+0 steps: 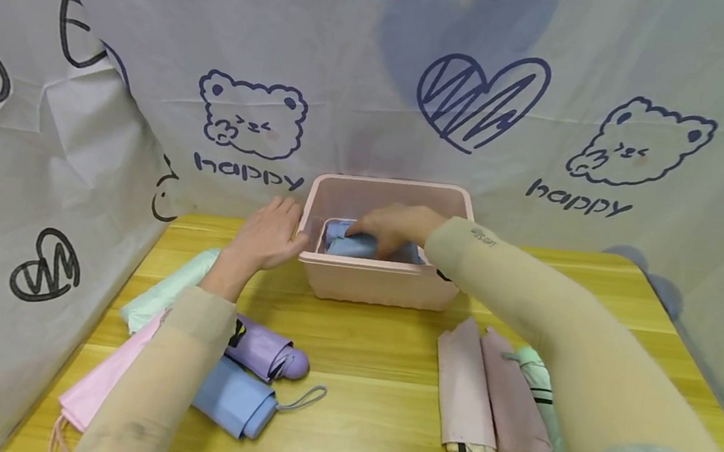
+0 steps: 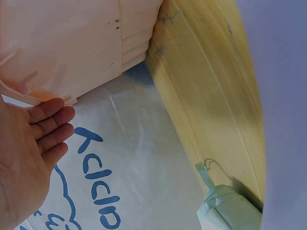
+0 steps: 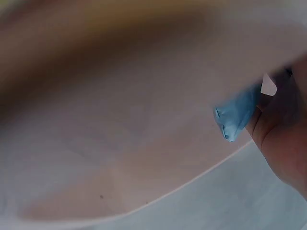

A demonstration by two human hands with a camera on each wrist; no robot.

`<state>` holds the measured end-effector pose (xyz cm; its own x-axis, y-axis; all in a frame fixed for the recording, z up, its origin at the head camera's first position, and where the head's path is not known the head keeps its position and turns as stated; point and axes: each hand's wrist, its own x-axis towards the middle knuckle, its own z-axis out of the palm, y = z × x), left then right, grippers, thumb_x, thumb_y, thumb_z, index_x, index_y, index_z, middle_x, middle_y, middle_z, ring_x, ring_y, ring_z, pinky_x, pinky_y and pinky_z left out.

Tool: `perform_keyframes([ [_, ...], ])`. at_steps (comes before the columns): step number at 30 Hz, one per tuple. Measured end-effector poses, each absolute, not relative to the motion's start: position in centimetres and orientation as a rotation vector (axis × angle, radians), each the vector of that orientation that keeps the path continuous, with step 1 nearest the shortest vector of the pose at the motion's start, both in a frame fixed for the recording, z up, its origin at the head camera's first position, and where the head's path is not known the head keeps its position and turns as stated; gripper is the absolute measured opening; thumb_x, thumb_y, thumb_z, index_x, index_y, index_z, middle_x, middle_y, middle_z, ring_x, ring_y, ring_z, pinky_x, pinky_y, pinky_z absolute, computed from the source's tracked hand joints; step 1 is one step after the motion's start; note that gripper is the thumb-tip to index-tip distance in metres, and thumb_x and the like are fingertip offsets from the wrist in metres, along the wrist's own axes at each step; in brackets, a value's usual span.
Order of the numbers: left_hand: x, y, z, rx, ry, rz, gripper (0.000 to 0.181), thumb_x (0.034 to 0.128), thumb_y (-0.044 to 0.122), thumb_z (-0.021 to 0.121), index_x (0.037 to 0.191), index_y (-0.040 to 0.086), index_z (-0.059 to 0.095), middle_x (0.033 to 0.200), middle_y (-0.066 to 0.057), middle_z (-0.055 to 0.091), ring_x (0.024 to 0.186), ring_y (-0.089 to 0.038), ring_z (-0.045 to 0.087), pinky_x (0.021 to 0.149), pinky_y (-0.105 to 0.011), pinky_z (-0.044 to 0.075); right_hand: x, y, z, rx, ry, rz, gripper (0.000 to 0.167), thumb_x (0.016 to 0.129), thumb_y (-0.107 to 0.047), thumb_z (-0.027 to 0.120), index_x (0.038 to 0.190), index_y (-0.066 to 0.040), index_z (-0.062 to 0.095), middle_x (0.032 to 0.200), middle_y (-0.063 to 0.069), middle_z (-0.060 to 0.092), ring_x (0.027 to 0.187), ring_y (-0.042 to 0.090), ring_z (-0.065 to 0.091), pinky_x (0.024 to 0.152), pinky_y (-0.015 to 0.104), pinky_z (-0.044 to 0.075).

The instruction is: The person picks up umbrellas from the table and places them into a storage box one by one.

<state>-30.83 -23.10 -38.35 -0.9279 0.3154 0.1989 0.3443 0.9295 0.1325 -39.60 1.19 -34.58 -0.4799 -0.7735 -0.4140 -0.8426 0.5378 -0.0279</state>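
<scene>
A pink plastic bin [image 1: 378,284] stands at the back of the table. Inside it lies a blue folded umbrella [image 1: 351,245], with more blue fabric around it. My right hand [image 1: 399,227] reaches over the front rim into the bin and grips the blue umbrella, its fingertips partly hidden. In the right wrist view a blue end [image 3: 237,115] pokes out beside that hand [image 3: 283,153]. My left hand [image 1: 269,233] rests against the bin's left rim, fingers fairly straight; the left wrist view shows this hand [image 2: 29,148] holding nothing.
On the left lie a mint umbrella [image 1: 174,286], a pink umbrella [image 1: 106,375], a purple umbrella [image 1: 262,349] and a blue umbrella with a loop [image 1: 235,399]. Toward the right are a pale pink umbrella [image 1: 467,390], a mauve umbrella [image 1: 513,403] and a green umbrella [image 1: 544,399]. A printed cloth [image 1: 363,105] hangs behind.
</scene>
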Motion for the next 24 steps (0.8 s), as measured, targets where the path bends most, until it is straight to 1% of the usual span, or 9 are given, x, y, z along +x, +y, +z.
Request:
perform_keyframes([
  [5, -30.9, -23.1, -38.3, -0.507, -2.929, -0.246, 0.046, 0.0928, 0.031, 0.041, 0.118, -0.005, 0.054, 0.117, -0.019, 0.055, 0.106, -0.035, 0.051, 0.095, -0.049, 0.047, -39.7, 0.9, -35.2, -1.317, 2.349, 0.246, 0.071, 0.092, -0.019, 0.072, 0.158, -0.019, 0.045, 0.154, 0.011, 0.051, 0.130, 0.026, 0.052, 0.113, 0.045, 0.041],
  [9, -30.9, -23.1, -38.2, -0.514, -2.929, -0.236, 0.046, 0.0923, 0.033, 0.039, 0.116, -0.004, 0.053, 0.114, -0.019, 0.055, 0.102, -0.034, 0.051, 0.091, -0.048, 0.047, -39.8, 0.6, -35.5, -1.307, 2.294, 0.271, 0.069, 0.097, -0.019, 0.068, 0.160, -0.016, 0.041, 0.156, 0.014, 0.047, 0.135, 0.026, 0.048, 0.120, 0.044, 0.034],
  [12, -30.9, -23.1, -38.2, -0.519, -2.926, -0.226, 0.047, 0.0918, 0.035, 0.038, 0.114, -0.004, 0.053, 0.113, -0.018, 0.055, 0.101, -0.034, 0.051, 0.090, -0.048, 0.047, -39.7, 0.4, -35.7, -1.307, 2.279, 0.279, 0.068, 0.100, -0.016, 0.065, 0.161, -0.015, 0.038, 0.158, 0.015, 0.044, 0.140, 0.026, 0.044, 0.123, 0.044, 0.029],
  [14, -30.9, -23.1, -38.2, -0.519, -2.923, -0.221, 0.047, 0.0913, 0.035, 0.037, 0.113, -0.004, 0.053, 0.112, -0.018, 0.055, 0.101, -0.033, 0.051, 0.090, -0.047, 0.046, -39.5, 0.4, -36.0, -1.295, 2.289, 0.257, 0.068, 0.100, -0.013, 0.065, 0.162, -0.016, 0.037, 0.162, 0.015, 0.040, 0.146, 0.027, 0.039, 0.125, 0.044, 0.026],
  [17, -30.9, -23.1, -38.2, -0.518, -2.919, -0.215, 0.046, 0.0907, 0.035, 0.037, 0.110, -0.003, 0.053, 0.110, -0.017, 0.054, 0.099, -0.033, 0.050, 0.089, -0.047, 0.046, -39.2, 0.6, -36.5, -1.250, 2.306, 0.179, 0.071, 0.101, -0.010, 0.064, 0.164, -0.022, 0.034, 0.167, 0.010, 0.033, 0.153, 0.026, 0.030, 0.126, 0.047, 0.019],
  [19, -30.8, -23.1, -38.3, -0.516, -2.917, -0.213, 0.044, 0.0903, 0.035, 0.037, 0.108, -0.002, 0.052, 0.109, -0.017, 0.054, 0.098, -0.033, 0.050, 0.088, -0.046, 0.045, -39.0, 0.9, -36.9, -1.177, 2.326, 0.079, 0.067, 0.105, -0.015, 0.058, 0.165, -0.028, 0.031, 0.170, 0.005, 0.028, 0.156, 0.024, 0.025, 0.127, 0.047, 0.014],
  [21, -30.8, -23.0, -38.3, -0.517, -2.914, -0.211, 0.043, 0.0901, 0.035, 0.038, 0.107, -0.001, 0.052, 0.108, -0.016, 0.054, 0.097, -0.032, 0.049, 0.087, -0.046, 0.045, -38.7, 1.3, -37.2, -1.132, 2.342, 0.024, 0.060, 0.110, -0.022, 0.047, 0.165, -0.032, 0.027, 0.172, 0.001, 0.024, 0.157, 0.021, 0.021, 0.128, 0.045, 0.010],
  [24, -30.8, -23.0, -38.2, -0.516, -2.911, -0.209, 0.042, 0.0897, 0.035, 0.038, 0.106, -0.001, 0.052, 0.107, -0.016, 0.054, 0.096, -0.032, 0.049, 0.086, -0.046, 0.045, -38.3, 1.6, -37.3, -1.115, 2.364, 0.035, 0.056, 0.112, -0.038, 0.032, 0.167, -0.032, 0.021, 0.173, -0.001, 0.018, 0.159, 0.019, 0.016, 0.128, 0.043, 0.009],
])
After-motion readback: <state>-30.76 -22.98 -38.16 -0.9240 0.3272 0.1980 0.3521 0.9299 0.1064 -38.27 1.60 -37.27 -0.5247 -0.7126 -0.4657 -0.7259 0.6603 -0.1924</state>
